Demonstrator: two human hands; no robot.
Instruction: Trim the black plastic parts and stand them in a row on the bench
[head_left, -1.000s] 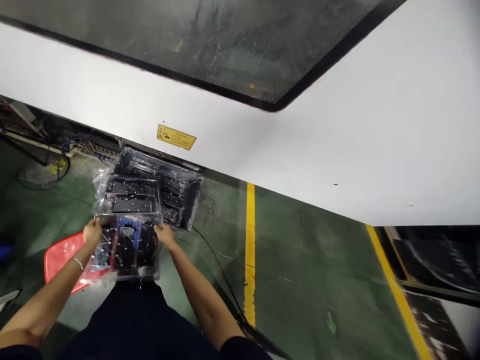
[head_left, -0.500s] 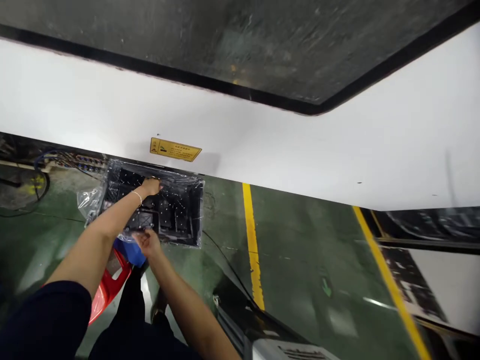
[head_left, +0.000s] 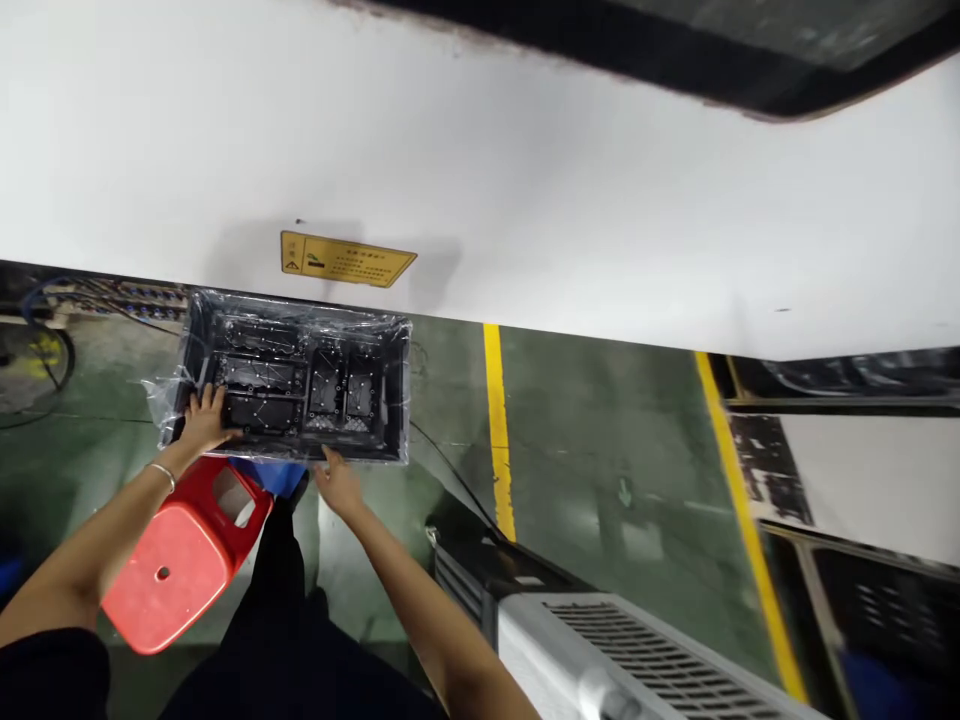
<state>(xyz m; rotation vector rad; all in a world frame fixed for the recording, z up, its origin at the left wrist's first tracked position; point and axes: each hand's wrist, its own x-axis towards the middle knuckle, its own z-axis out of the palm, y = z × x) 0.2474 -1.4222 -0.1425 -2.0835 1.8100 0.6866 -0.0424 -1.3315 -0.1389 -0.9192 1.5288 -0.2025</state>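
A black plastic crate (head_left: pixel 396 400) lined with clear film (head_left: pixel 161 400) stands below the white panel. Inside lie several flat black rectangular parts (head_left: pixel 261 375), some lengthwise on the left and others upright on the right, with small shiny dots on them. My left hand (head_left: pixel 204 425), with a bracelet at its wrist, rests with fingers spread over the crate's near left corner, touching the lowest left part. At the middle of the near rim is my right hand (head_left: pixel 341 487), its fingertips against the edge and fingers apart. Neither hand holds a part.
A red plastic stool (head_left: pixel 176 570) stands before the crate, beside something blue (head_left: pixel 277 477). A white panel (head_left: pixel 525 220) with a yellow label (head_left: pixel 345 258) spans above. Cables (head_left: pixel 112 300) lie at left. A grey-white vented machine (head_left: pixel 600 640) stands right of my legs; yellow lines (head_left: pixel 499 430) mark the green floor.
My left hand has come back from the crate's far part to its near left corner. The right hand has shifted right along the near rim. The view has moved, showing more of the stool.
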